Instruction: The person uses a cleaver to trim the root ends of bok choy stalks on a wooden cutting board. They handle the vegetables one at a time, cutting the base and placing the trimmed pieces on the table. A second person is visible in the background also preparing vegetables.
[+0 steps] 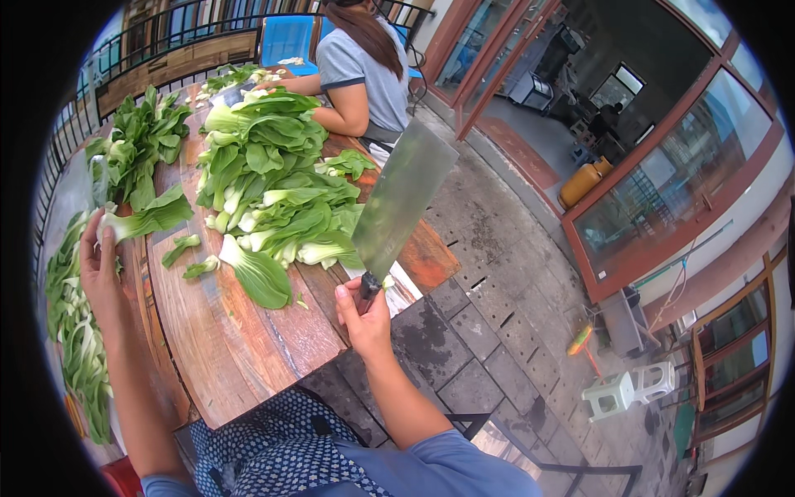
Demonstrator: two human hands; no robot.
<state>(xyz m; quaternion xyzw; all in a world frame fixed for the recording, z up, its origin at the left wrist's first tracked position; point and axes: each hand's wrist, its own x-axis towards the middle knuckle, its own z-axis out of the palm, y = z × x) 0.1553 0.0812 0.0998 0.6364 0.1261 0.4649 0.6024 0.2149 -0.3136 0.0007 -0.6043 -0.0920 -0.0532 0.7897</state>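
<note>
My right hand [366, 325] is closed around the black handle of a cleaver [406, 195], its broad blade pointing up beyond the table's right edge. At the table's left side, my left hand [99, 261] grips the pale base of a bok choy [153, 217], whose leaves point right. A large heap of bok choy [269, 157] covers the middle of the wooden table [228, 356]. One loose bok choy [258, 272] lies at the heap's near edge, with small cut leaves [180, 248] to its left. More bok choy [81, 352] lies along the left, beside my forearm.
Across the table, a person [360, 74] in a grey shirt sits by the heap's far end. Another bunch of greens [145, 137] lies far left. Blue chairs [286, 43] stand behind. To the right are paving [505, 265], an orange gas cylinder [582, 184] and plastic stools [609, 396].
</note>
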